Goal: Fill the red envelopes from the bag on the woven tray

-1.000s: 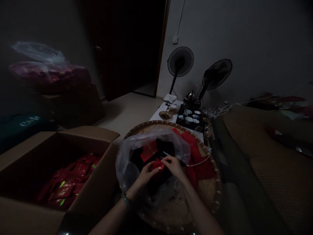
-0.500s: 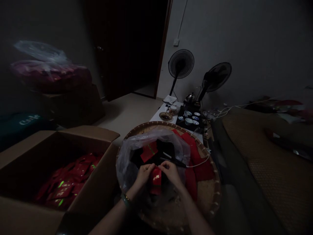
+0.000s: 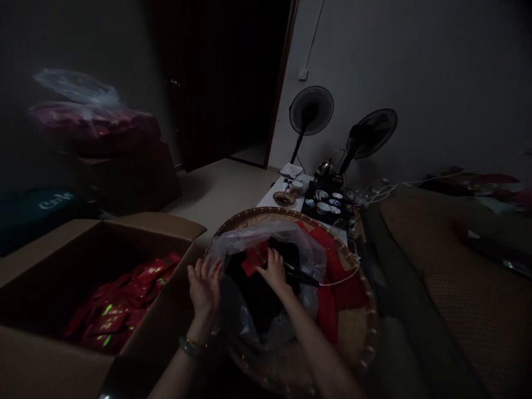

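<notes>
My left hand (image 3: 205,285) is raised, palm up with fingers spread and nothing in it, beside the right wall of a cardboard box (image 3: 155,307). Red packets (image 3: 120,299) with shiny print and green marks are heaped inside that box. Over the round woven bamboo tray (image 3: 369,332), my right hand (image 3: 274,272) reaches with thumb and fingers apart to the edge of a flat red pouch (image 3: 252,259); whether it touches is unclear. The pouch lies on black material (image 3: 257,299) within a clear plastic bag (image 3: 233,238). Right of this hand rests a black-handled corded tool (image 3: 305,277), its tip partly hidden.
Red cloth pieces (image 3: 347,288) lie on the tray's right side. Beyond the tray stands a low table with cups (image 3: 323,208) and a kettle (image 3: 325,167), near two fans (image 3: 311,110). A woven mat (image 3: 440,266) covers the seat at right. The room is dim.
The red packet held between both hands has left them, and another red packet shows at the box pile's upper right. My left hand moved left and opened; my right hand moved forward to the pouch.
</notes>
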Demonstrator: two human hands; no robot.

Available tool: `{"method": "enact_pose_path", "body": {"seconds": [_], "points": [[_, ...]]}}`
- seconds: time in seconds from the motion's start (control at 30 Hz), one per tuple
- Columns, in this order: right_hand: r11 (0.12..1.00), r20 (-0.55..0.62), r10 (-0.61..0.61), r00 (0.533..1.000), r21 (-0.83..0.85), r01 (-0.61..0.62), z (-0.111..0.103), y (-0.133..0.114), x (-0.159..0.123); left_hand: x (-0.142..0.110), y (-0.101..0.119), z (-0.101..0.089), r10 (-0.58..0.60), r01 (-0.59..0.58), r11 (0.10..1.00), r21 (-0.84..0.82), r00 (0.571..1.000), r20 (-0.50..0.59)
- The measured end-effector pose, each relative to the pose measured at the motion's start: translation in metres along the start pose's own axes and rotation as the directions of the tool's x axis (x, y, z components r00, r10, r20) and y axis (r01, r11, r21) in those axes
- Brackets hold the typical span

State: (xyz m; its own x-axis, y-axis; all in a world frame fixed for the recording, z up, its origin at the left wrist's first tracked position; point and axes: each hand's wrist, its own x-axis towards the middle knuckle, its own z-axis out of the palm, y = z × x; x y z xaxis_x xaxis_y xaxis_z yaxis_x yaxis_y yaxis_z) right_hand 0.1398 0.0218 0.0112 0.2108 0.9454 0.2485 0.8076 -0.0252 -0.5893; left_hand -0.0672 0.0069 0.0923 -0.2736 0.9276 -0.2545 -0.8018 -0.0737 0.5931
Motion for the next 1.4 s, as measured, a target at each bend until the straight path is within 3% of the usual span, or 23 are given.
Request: {"method": "enact_pose_path", "body": {"seconds": [0.13, 0.27, 0.37, 0.47, 0.63, 0.73, 0.83, 0.9, 0.97, 1.0, 1.07, 1.17, 1.27, 1.33, 1.4], "points": [[0.944, 0.128, -0.059, 0.99, -0.316, 0.097, 0.02, -0.018, -0.003, -0.002, -0.017, -0.008, 0.012, -0.015, 0.994, 0.111, 1.0, 0.025], [0.92, 0.091, -0.026, 0.996, -0.388, 0.059, 0.03, -0.025, -0.009, 0.002, -0.029, -0.015, -0.009, -0.045, 0.946, 0.322, 0.986, 0.166], [0.944, 0.071, 0.014, 0.997, -0.33, 0.011, 0.03, -0.024, -0.006, 0.008, -0.052, -0.022, -0.114, -0.065, 0.831, 0.553, 0.952, 0.283], [0.971, 0.08, 0.045, 0.996, -0.236, -0.025, 0.028, -0.02, 0.0, 0.017, -0.081, -0.032, -0.177, -0.121, 0.736, 0.666, 0.915, 0.362], [0.997, 0.112, -0.073, 0.991, 0.03, 0.07, 0.021, -0.015, 0.003, 0.033, -0.109, -0.042, -0.112, -0.181, 0.633, 0.752, 0.941, 0.321], [0.963, 0.086, -0.17, 0.982, 0.225, 0.147, 0.011, -0.015, 0.0, 0.033, -0.108, -0.038, -0.09, -0.164, 0.65, 0.742, 0.953, 0.29], [0.924, -0.098, -0.139, 0.985, 0.346, 0.165, 0.0, -0.017, -0.012, 0.021, -0.097, -0.029, -0.103, -0.032, 0.751, 0.659, 0.981, 0.165], [0.913, -0.224, -0.08, 0.971, 0.375, 0.162, -0.003, -0.018, -0.025, 0.009, -0.088, -0.022, -0.261, 0.156, 0.795, 0.587, 0.96, 0.099], [0.914, -0.288, -0.055, 0.956, 0.371, 0.164, -0.003, -0.02, -0.043, -0.001, -0.079, -0.015, -0.384, 0.227, 0.824, 0.52, 0.897, 0.217], [0.915, -0.298, -0.056, 0.953, 0.368, 0.169, -0.003, -0.02, -0.052, -0.004, -0.076, -0.013, -0.385, 0.214, 0.834, 0.509, 0.886, 0.259], [0.914, -0.297, -0.062, 0.953, 0.366, 0.174, -0.005, -0.022, -0.07, -0.005, -0.071, -0.009, -0.313, 0.127, 0.849, 0.513, 0.904, 0.293], [0.913, -0.303, -0.045, 0.952, 0.374, 0.162, -0.016, -0.025, -0.086, -0.001, -0.067, -0.008, -0.219, -0.05, 0.78, 0.624, 0.912, 0.347], [0.89, -0.229, -0.065, 0.971, 0.427, 0.161, -0.035, -0.03, -0.084, -0.002, -0.063, -0.008, -0.277, -0.223, 0.658, 0.719, 0.817, 0.506], [0.872, -0.095, -0.099, 0.99, 0.472, 0.133, -0.045, -0.034, -0.076, -0.006, -0.059, -0.007, -0.315, -0.341, 0.597, 0.726, 0.732, 0.603], [0.85, -0.011, -0.106, 0.994, 0.517, 0.096, -0.049, -0.036, -0.07, -0.012, -0.056, -0.006, -0.3, -0.464, 0.531, 0.709, 0.68, 0.669]]}}
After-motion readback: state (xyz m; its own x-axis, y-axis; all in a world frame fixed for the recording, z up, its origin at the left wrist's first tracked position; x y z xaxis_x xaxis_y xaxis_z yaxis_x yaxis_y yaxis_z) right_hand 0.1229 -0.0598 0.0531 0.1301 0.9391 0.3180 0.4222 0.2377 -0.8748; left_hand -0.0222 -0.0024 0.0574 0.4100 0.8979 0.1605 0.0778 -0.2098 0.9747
